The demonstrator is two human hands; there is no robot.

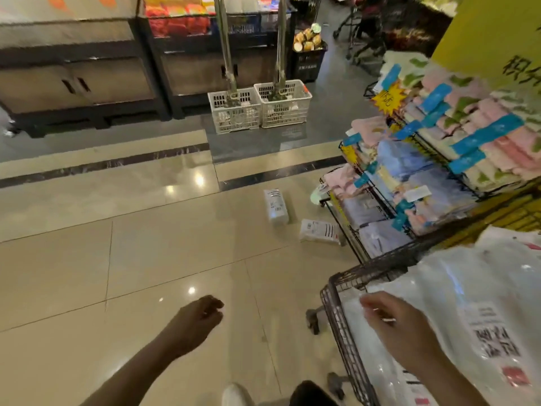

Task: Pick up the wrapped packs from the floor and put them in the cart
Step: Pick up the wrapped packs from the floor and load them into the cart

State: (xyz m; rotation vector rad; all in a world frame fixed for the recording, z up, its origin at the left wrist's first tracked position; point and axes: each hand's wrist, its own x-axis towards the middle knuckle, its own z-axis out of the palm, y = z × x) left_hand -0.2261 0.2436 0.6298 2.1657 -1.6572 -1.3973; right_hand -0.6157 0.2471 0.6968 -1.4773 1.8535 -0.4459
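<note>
Two white wrapped packs lie on the tiled floor ahead: one pack point(275, 206) stands lengthwise, the other pack point(319, 231) lies flat beside the foot of a wire rack. The dark wire cart point(342, 315) is at the lower right, with several large clear-wrapped white packs point(456, 294) piled inside. My right hand point(392, 326) hovers over the cart's front corner, fingers loosely curled, holding nothing. My left hand point(196, 320) hangs over the bare floor left of the cart, fingers curled in, empty. Both floor packs are well beyond my hands.
A wire rack point(409, 177) stacked with folded towels stands right of the floor packs. Two white plastic crates point(260, 108) with metal poles sit further ahead. Dark display counters point(87, 83) line the back. My white shoe point(234, 395) shows at the bottom edge.
</note>
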